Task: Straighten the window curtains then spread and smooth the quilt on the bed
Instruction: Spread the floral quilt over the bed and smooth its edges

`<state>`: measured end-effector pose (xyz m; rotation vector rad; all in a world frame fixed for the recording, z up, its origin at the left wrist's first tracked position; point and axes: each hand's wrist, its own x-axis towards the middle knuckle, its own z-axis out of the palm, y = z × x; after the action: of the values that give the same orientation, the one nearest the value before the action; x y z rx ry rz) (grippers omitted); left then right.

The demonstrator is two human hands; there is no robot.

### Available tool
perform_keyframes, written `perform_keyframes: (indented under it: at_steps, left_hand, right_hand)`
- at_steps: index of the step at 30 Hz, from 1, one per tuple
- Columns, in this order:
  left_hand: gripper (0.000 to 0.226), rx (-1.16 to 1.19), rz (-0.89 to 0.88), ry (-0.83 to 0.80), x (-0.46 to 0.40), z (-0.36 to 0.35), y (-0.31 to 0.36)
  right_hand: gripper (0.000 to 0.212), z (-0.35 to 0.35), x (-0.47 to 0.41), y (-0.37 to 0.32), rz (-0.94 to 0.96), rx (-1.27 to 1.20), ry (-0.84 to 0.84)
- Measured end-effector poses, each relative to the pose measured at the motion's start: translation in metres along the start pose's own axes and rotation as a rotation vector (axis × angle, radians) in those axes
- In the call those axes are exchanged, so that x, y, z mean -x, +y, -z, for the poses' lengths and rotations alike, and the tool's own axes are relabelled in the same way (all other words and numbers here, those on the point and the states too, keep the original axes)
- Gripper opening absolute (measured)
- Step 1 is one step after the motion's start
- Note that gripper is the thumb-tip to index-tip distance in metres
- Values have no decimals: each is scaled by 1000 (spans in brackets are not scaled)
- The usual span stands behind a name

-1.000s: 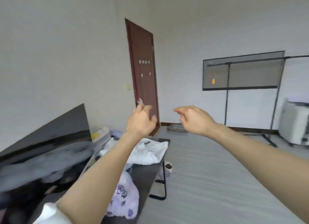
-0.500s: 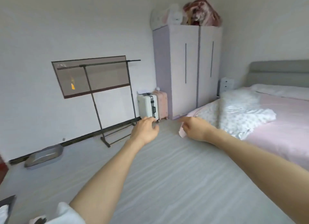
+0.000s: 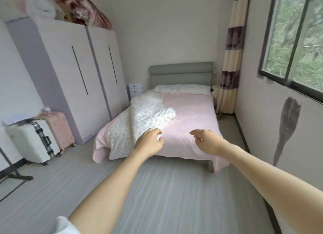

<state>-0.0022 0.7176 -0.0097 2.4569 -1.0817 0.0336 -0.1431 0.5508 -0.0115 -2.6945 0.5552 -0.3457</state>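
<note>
Two empty hands reach forward from the floor short of the bed: the left hand loosely curled, the right hand open with fingers spread. The quilt lies bunched along the bed's left edge, spilling over its near-left corner. The curtain hangs gathered past the far-right corner. Going for the quilt first risks skipping the curtain, and tugging one corner could drag the quilt off.
</note>
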Motion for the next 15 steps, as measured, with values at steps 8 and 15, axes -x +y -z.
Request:
perform_keyframes:
  at_steps: [8,15]
  left_hand:
    - [37,83,-98,-34,-225,-80,118]
    - [37,39,-101,-99,-386,-137,139]
  right_hand:
    - [45,73,-144,191,-160,5,70]
    - [45,82,-276,296,-214,-16,29]
